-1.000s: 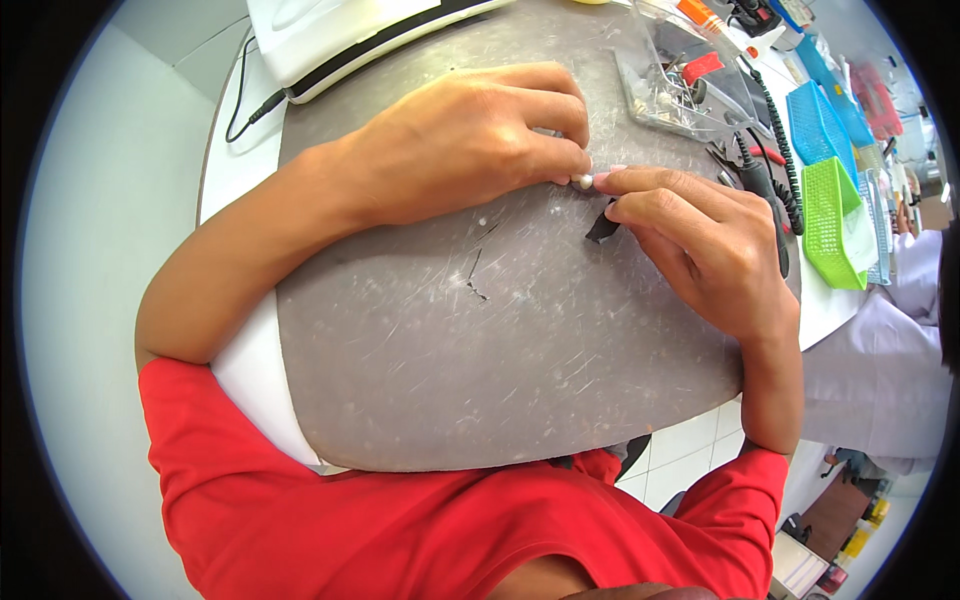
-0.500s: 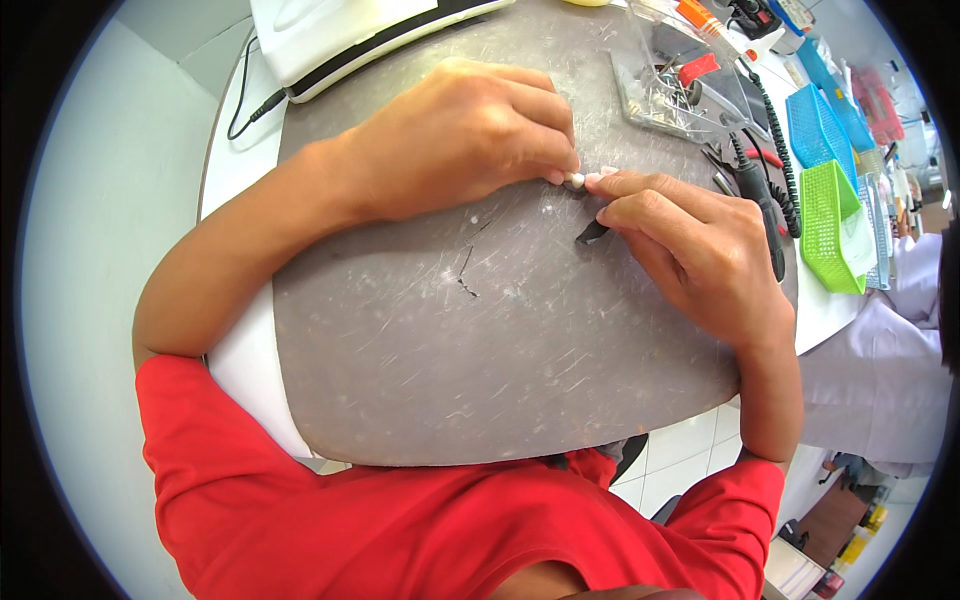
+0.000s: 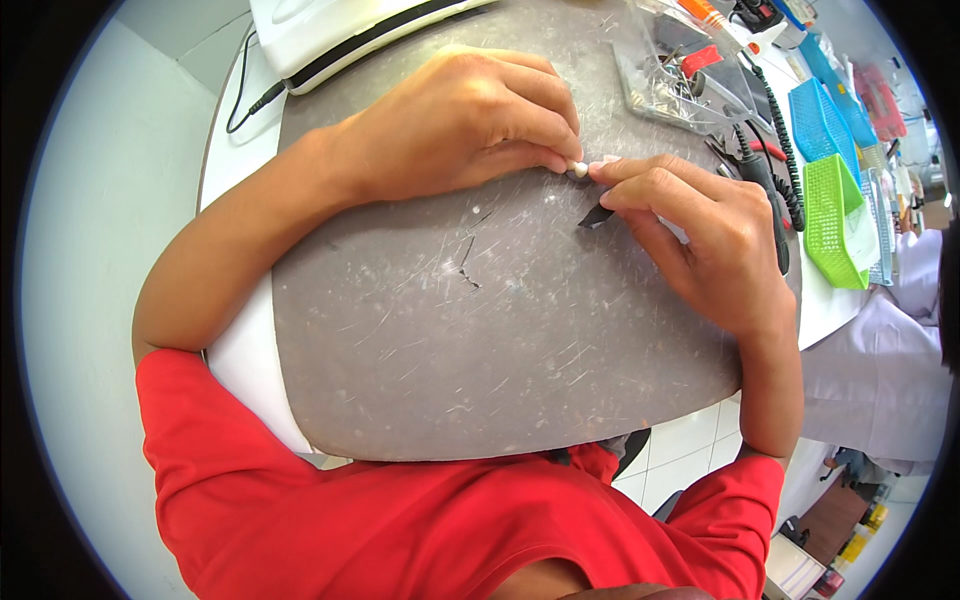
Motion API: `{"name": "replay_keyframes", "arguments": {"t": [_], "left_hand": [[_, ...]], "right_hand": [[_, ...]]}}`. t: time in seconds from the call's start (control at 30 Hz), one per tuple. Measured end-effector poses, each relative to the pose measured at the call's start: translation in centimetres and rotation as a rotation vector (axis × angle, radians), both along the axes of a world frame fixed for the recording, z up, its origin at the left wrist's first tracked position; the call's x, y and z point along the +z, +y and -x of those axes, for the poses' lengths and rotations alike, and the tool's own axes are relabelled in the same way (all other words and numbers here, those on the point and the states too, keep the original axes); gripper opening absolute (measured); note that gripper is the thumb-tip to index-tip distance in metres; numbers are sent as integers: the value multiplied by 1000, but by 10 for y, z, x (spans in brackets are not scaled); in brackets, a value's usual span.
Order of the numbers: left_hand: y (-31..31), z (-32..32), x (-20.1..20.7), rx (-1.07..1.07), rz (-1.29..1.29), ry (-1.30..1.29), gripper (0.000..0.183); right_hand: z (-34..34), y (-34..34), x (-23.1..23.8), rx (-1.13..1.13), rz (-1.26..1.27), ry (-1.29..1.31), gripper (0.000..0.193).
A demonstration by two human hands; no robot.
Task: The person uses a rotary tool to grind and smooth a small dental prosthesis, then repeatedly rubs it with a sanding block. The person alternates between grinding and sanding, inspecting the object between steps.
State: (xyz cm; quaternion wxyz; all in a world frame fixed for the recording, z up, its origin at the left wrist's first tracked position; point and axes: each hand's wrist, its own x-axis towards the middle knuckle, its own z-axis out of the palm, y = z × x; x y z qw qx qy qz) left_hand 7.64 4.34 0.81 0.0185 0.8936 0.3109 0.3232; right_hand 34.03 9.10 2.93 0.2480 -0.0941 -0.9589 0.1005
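Above the scratched grey tabletop (image 3: 500,370), my left hand (image 3: 470,125) pinches a tiny white tooth-shaped piece (image 3: 579,170) between thumb and fingertips. My right hand (image 3: 705,235) comes in from the other side, its thumb and forefinger right at that piece. A thin dark strip (image 3: 596,216) is held in the right hand, with one end jutting out below the fingers. The rest of the strip is hidden by the hand, and whether it touches the white piece I cannot tell.
A white device (image 3: 360,35) with a cable stands at the back left. Toward the back right is a clear plastic box (image 3: 690,108) of small metal parts, beside a corded black handpiece (image 3: 762,190). Green (image 3: 828,225) and blue (image 3: 825,120) baskets line the right. A person in white (image 3: 880,380) is beyond.
Both hands and the white piece have shifted slightly within the view. The pinch on the white piece and the grip on the dark strip look the same.
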Motion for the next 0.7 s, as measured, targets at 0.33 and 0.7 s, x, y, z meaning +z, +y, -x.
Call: {"name": "replay_keyframes", "arguments": {"t": [0.33, 0.7], "left_hand": [[-2, 2, -1, 13, -11, -11, 11], [0, 3, -1, -6, -12, -6, 10]], "right_hand": [[2, -4, 6, -9, 32, -49, 12], [3, 11, 27, -76, -137, 14, 20]]}}
